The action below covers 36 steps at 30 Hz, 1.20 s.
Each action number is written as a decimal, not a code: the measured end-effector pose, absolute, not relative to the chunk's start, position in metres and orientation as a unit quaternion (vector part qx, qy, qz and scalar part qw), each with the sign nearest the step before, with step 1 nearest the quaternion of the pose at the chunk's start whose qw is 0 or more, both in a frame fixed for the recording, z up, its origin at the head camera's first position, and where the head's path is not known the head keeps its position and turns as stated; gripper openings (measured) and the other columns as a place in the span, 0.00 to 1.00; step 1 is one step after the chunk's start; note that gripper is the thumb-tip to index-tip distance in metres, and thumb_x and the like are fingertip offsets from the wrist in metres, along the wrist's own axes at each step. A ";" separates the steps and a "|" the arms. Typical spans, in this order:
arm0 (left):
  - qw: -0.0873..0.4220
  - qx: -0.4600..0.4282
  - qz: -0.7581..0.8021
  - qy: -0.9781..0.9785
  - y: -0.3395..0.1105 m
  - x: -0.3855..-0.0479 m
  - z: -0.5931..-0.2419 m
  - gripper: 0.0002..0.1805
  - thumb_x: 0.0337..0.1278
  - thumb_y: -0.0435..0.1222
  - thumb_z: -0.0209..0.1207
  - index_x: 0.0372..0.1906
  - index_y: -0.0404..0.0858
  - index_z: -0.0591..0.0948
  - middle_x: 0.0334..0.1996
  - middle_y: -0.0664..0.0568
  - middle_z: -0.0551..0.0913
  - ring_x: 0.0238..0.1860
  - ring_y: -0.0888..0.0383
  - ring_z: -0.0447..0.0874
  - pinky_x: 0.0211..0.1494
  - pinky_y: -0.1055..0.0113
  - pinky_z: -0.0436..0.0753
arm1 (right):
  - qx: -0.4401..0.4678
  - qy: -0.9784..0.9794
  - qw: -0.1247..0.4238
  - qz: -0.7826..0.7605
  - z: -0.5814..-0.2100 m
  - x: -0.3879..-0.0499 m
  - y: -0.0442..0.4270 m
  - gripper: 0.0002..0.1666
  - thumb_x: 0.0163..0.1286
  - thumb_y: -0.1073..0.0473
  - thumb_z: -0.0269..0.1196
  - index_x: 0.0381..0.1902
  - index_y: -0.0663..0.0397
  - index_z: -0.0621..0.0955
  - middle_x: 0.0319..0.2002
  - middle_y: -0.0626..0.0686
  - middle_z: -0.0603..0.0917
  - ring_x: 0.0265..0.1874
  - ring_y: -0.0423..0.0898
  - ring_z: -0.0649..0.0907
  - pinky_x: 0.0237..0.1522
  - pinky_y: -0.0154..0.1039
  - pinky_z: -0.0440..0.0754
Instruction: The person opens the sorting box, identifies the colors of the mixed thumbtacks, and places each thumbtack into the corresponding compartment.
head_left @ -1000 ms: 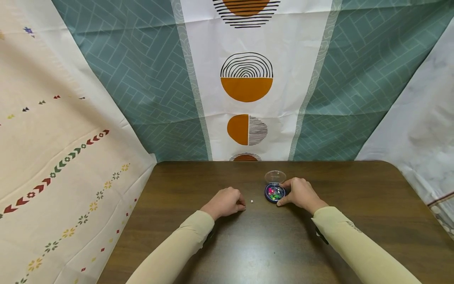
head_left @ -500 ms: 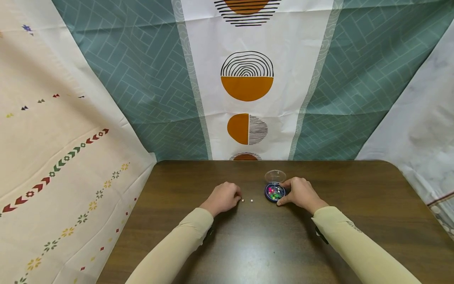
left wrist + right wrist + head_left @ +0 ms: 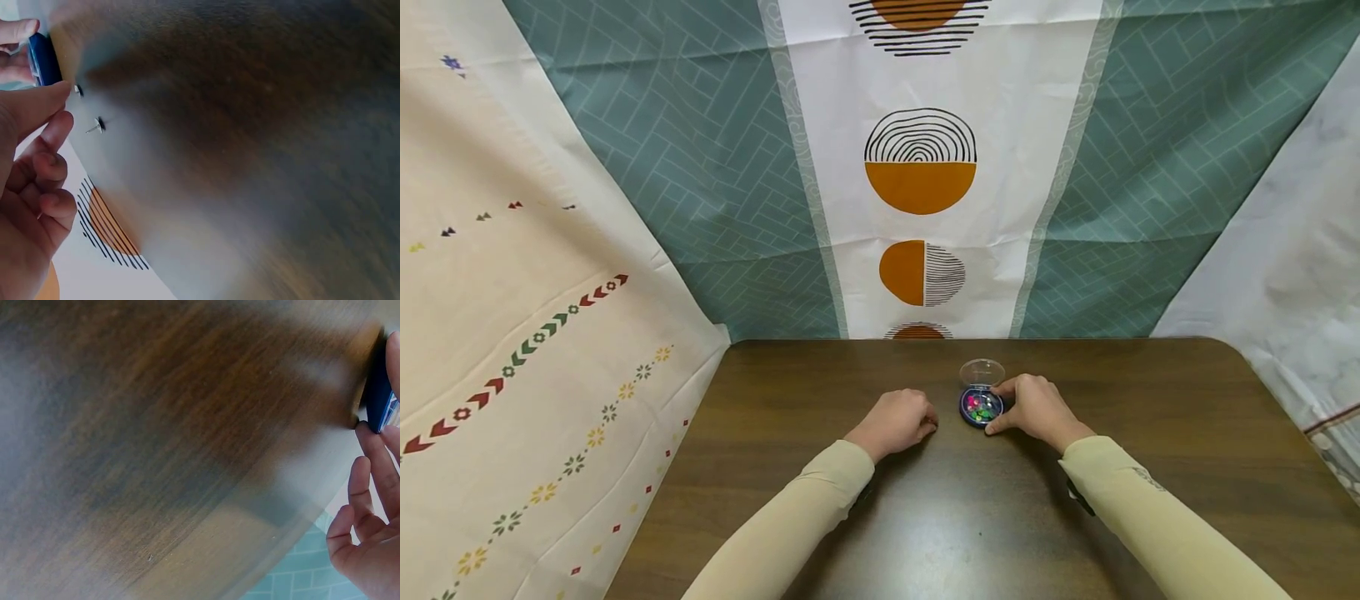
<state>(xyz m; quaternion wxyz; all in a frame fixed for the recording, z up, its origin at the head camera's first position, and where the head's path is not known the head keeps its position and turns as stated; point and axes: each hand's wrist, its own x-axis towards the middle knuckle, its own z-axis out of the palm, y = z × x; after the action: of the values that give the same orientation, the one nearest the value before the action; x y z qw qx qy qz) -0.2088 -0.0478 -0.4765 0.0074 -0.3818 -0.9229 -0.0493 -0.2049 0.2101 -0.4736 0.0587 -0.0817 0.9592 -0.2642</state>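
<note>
A small round blue case (image 3: 981,407) with its clear hinged lid (image 3: 982,373) raised stands on the table, with pink, green and other coloured pieces inside. My right hand (image 3: 1036,410) grips its right side between thumb and fingers. Left of the case, my left hand (image 3: 898,422) is low over the table, fingers loosely bent, with nothing visible between them. In the left wrist view, one silver thumbtack (image 3: 98,125) lies beside the fingers, its pin showing. Another small tack (image 3: 77,90) is right by the tip of the thumb. The left hand hides both tacks in the head view.
The dark wooden table (image 3: 790,375) ends at a patterned curtain (image 3: 752,275) behind it. A cream embroidered cloth (image 3: 535,417) hangs at the left, and a pale marbled cloth (image 3: 1285,250) at the right. A tiny dark speck (image 3: 980,533) lies near the front.
My left hand first drew back left, uncovering a second tack, then moved right over both tacks. My right hand and the case have stayed in place.
</note>
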 end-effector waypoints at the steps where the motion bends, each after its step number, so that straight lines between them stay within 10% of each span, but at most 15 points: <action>1: 0.004 -0.381 -0.049 -0.923 -0.047 -0.209 -0.476 0.04 0.56 0.43 0.62 0.31 0.53 0.86 0.30 0.65 0.84 0.34 0.68 0.81 0.39 0.69 0.81 | -0.081 0.959 0.058 -0.264 -0.473 -0.205 0.210 0.43 0.31 0.38 0.78 0.48 0.51 0.84 0.47 0.53 0.85 0.49 0.54 0.81 0.53 0.55 0.74; 24: -0.021 -0.350 -0.060 -0.935 -0.048 -0.214 -0.474 0.05 0.57 0.41 0.60 0.28 0.51 0.84 0.26 0.65 0.83 0.28 0.68 0.79 0.34 0.69 0.80 | -0.084 0.961 0.056 -0.257 -0.476 -0.207 0.210 0.44 0.30 0.37 0.78 0.48 0.50 0.84 0.47 0.53 0.85 0.49 0.53 0.81 0.52 0.54 0.75; 36: -0.046 -0.200 -0.374 -0.904 -0.046 -0.228 -0.452 0.09 0.64 0.42 0.54 0.39 0.44 0.82 0.30 0.60 0.81 0.30 0.63 0.74 0.36 0.71 0.76 | -0.080 0.962 0.056 -0.256 -0.474 -0.206 0.210 0.43 0.30 0.38 0.78 0.48 0.49 0.84 0.46 0.52 0.86 0.49 0.53 0.81 0.52 0.54 0.75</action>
<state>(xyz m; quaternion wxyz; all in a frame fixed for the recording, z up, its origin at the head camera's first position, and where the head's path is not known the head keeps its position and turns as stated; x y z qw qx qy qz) -0.2285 -0.0464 -0.4522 -0.0459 -0.1998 -0.9043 -0.3744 -0.2058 0.2100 -0.4745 0.0562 -0.0799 0.9617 -0.2562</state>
